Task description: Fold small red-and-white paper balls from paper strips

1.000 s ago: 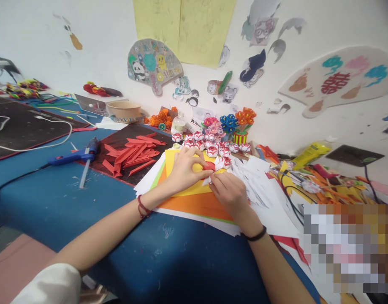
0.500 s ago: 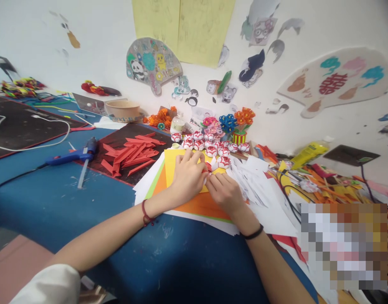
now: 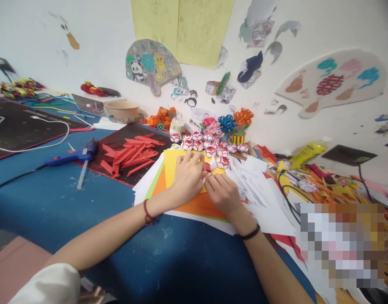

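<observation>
Paper sheets point(image 3: 194, 204) lie on the table point(image 3: 118, 236), directly in front of the person. The left hand point(image 3: 189, 173) and right hand point(image 3: 223, 192) are over them, side by side, a folded piece point(image 3: 207, 167) between their fingertips. Behind the hands: paper flowers point(image 3: 210, 151) in a cluster, with a pot point(image 3: 238, 138) behind. Left of the sheets: a mat point(image 3: 130, 130) bearing folded strips point(image 3: 128, 154) — glue gun point(image 3: 70, 157) at its left edge, bowl point(image 3: 122, 110) behind. Far left: a second mat point(image 3: 13, 114), a cable point(image 3: 67, 131) across it. Right of the sheets: loose slips point(image 3: 249, 181), then a scrap heap point(image 3: 336, 185) — squeeze bottle point(image 3: 307, 154) toward its rear.
</observation>
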`<state>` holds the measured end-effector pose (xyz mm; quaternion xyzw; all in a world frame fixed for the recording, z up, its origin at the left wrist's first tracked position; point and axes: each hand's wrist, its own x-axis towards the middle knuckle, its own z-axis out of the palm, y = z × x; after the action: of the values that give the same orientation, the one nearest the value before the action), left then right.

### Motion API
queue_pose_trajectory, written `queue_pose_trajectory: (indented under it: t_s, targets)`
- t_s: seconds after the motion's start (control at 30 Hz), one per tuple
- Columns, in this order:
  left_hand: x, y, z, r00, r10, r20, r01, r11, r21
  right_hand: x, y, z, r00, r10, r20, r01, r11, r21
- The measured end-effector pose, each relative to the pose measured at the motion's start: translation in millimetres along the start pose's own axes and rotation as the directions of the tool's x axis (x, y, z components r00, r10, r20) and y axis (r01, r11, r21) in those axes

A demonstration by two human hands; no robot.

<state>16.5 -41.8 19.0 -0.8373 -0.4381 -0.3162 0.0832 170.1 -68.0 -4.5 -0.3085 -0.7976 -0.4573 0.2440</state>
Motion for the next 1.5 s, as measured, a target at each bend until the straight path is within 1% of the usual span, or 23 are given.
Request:
queue_pose_trajectory:
  t_s: [0.23, 0.33, 0.43, 0.57, 0.7, 0.8, 0.87, 0.9, 0.97, 1.1, 1.2, 1.27, 1.37, 1.5]
  targets:
    - [2, -1, -1.1, 0.999, -0.04, -0.011, 0.038, 0.986, -0.163, -4, 2, -1, 0.999, -0.008, -0.032, 0.006, 0.998, -0.067]
    - [2, 0, -0.5, 0.998, -0.055, -0.01, 0.053, 0.984, -0.172, -4, -1, -1, 0.999, -0.016, -0.048, 0.013, 0.998, -0.069]
    - [3, -2, -1.6, 0.999, -0.048, 0.002, 0.048, 0.989, -0.14, -2, -2, -2, 0.998, -0.012, -0.057, 0.008, 0.998, -0.059]
    - [5, -9, -8.0, 0.999, -0.036, 0.002, 0.036, 0.993, -0.116, -2, 1, -4, 0.997, 0.046, -0.058, -0.048, 0.998, -0.036]
    - [10, -19, -13.4, 0.999, -0.045, 0.031, 0.051, 0.972, -0.228, -5, 2, -1, 0.994, 0.087, -0.068, -0.086, 0.996, 0.011]
    - [14, -26, -14.0, 0.993, -0.114, 0.005, 0.11, 0.947, -0.302, -9, -1, 4, 0.991, 0.124, -0.041, -0.122, 0.991, 0.048]
    - [16, -30, -13.6, 0.987, -0.157, -0.017, 0.144, 0.94, -0.31, -11, -2, 6, 0.988, 0.148, -0.034, -0.145, 0.987, 0.076]
    - [17, -32, -13.5, 0.987, -0.16, -0.023, 0.145, 0.939, -0.312, -11, -3, 6, 0.987, 0.154, -0.038, -0.15, 0.985, 0.089]
    - [17, -35, -13.7, 0.992, -0.125, -0.019, 0.112, 0.939, -0.325, -11, -3, 5, 0.985, 0.166, -0.055, -0.16, 0.981, 0.108]
    - [17, -36, -15.2, 0.999, -0.018, 0.031, 0.028, 0.932, -0.361, -10, -2, 3, 0.976, 0.198, -0.09, -0.185, 0.973, 0.138]
    - [16, -34, -15.5, 0.999, 0.013, 0.044, 0.004, 0.924, -0.383, -10, -2, 2, 0.972, 0.212, -0.102, -0.192, 0.966, 0.17]
    - [16, -33, -14.7, 0.999, 0.007, 0.033, 0.007, 0.917, -0.399, -9, -2, 1, 0.97, 0.216, -0.108, -0.193, 0.963, 0.189]
    - [17, -32, -12.5, 0.999, -0.037, 0.021, 0.042, 0.908, -0.418, -7, -3, 0, 0.968, 0.219, -0.121, -0.191, 0.96, 0.205]
    - [18, -35, -8.6, 0.997, -0.077, 0.028, 0.081, 0.888, -0.452, -5, -4, -2, 0.968, 0.205, -0.141, -0.173, 0.962, 0.212]
